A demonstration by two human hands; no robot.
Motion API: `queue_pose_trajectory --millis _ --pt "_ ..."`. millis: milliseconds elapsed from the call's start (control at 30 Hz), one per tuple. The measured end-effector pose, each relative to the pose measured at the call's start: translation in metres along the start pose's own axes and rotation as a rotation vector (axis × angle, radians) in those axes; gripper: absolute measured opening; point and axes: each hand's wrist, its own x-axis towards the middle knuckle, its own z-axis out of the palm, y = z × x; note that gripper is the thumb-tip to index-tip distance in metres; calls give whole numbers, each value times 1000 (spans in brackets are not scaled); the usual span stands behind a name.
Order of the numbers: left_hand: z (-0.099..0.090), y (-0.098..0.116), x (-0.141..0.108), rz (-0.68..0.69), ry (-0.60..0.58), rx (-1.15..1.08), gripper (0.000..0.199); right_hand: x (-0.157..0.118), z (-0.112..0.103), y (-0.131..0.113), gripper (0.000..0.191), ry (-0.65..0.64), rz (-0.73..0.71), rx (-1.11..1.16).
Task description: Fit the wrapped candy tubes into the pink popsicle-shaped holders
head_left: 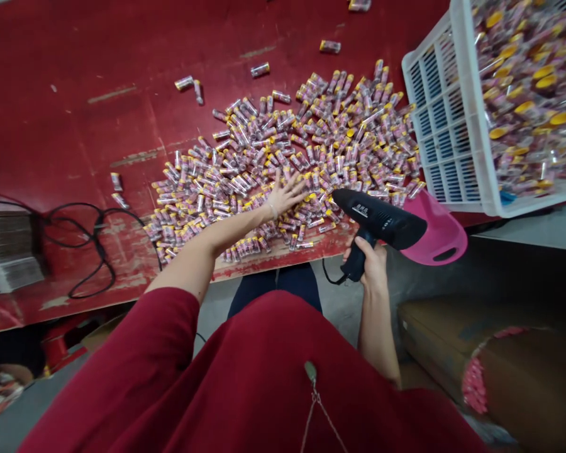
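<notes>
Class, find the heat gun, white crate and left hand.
Black heat gun [380, 217], head view, on its barrel.
White crate [446, 129], head view, on its side wall.
Left hand [283, 196], head view, on its back.

small white characters on black heat gun [382, 220], unreadable; tube labels [283, 145] too small to read
</notes>
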Motion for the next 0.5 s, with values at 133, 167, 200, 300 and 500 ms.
queue_pose_trajectory --millis 133,167,200,300,500 --pt "-7 -49 18 -63 20 -23 65 -9 10 15 35 24 -10 76" --pt "-10 -60 21 -89 29 -37 72 -10 14 18 35 17 -5 88" --pt "-13 -69 23 -120 36 -52 78 -11 17 21 36 0 4 94" --pt "-25 -84 22 -236 35 -75 90 -8 31 26 37 -75 27 103" --pt "-40 -78 -44 -484 279 -124 93 13 62 22 34 -111 -33 147"
